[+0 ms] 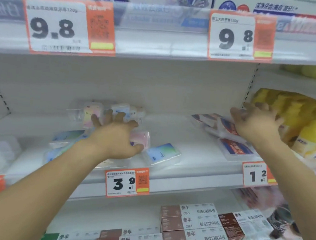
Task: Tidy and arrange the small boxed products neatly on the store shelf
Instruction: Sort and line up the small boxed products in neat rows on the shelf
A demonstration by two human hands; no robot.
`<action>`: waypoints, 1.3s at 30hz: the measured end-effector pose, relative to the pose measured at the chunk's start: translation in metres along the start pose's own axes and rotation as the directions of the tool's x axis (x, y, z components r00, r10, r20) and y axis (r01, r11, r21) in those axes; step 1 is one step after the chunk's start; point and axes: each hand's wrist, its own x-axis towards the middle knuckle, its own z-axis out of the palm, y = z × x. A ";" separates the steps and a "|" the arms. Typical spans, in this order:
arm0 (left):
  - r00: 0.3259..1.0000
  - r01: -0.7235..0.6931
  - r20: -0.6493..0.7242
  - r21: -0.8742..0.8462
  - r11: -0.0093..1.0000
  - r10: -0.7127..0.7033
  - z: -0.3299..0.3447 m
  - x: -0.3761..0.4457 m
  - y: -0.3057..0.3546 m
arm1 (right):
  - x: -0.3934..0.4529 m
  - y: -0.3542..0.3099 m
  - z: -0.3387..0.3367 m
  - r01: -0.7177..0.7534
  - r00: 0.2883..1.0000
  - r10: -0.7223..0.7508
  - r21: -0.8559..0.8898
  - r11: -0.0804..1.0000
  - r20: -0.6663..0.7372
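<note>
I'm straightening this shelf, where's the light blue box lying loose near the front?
The light blue box lies tilted on the middle shelf, just right of the left hand, above the 3.9 price tag.

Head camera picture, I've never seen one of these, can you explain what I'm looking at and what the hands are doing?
There is no machine: a person wears one camera on the head, looking forward and down at a store shelf. The left hand rests with spread fingers on small clear pastel boxes that lie scattered. The right hand reaches over red and blue packs beside yellow packages; whether it grips one is unclear. Orange price tags line the shelf edges.
</note>
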 end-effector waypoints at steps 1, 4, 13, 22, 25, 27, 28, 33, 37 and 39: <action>1.000 0.012 0.026 -0.033 0.999 -0.011 -0.001 -0.004 -0.006 | -0.011 -0.011 0.002 0.086 0.994 -0.081 0.080 0.993 -0.071; 0.996 -0.082 -0.004 -0.228 0.970 0.084 0.000 -0.019 -0.022 | -0.051 -0.060 -0.002 0.383 0.922 -0.379 0.331 0.863 -0.079; 0.917 -0.276 -0.395 -0.528 0.803 0.055 0.011 -0.044 -0.078 | -0.119 -0.165 0.018 0.369 0.569 -0.572 0.438 0.820 0.591; 0.890 -0.110 -0.309 -0.859 0.500 -0.335 0.012 -0.058 -0.116 | -0.120 -0.194 0.036 0.417 0.586 -0.604 0.439 0.796 0.541; 0.915 -0.044 -0.262 -0.820 0.571 -0.306 0.011 -0.058 -0.125 | -0.111 -0.195 0.041 0.391 0.710 -0.547 0.398 0.830 0.443; 0.906 -0.018 -0.251 -0.827 0.562 -0.340 0.009 -0.057 -0.127 | -0.109 -0.195 0.045 0.385 0.771 -0.511 0.361 0.849 0.379; 0.901 -0.004 -0.248 -0.825 0.565 -0.357 0.010 -0.055 -0.130 | -0.109 -0.197 0.047 0.383 0.789 -0.506 0.365 0.849 0.349; 0.942 0.191 -0.112 -0.598 0.779 -0.316 -0.005 -0.061 -0.131 | -0.107 -0.218 0.043 0.358 0.845 -0.478 0.412 0.838 0.239; 0.985 0.129 -0.035 -0.500 0.857 -0.168 0.005 -0.070 -0.127 | -0.094 -0.219 0.048 0.219 0.725 -0.455 0.453 0.864 0.517; 0.988 0.071 -0.090 -0.450 0.890 -0.125 0.015 -0.072 -0.121 | -0.090 -0.219 0.056 0.134 0.676 -0.456 0.511 0.849 0.580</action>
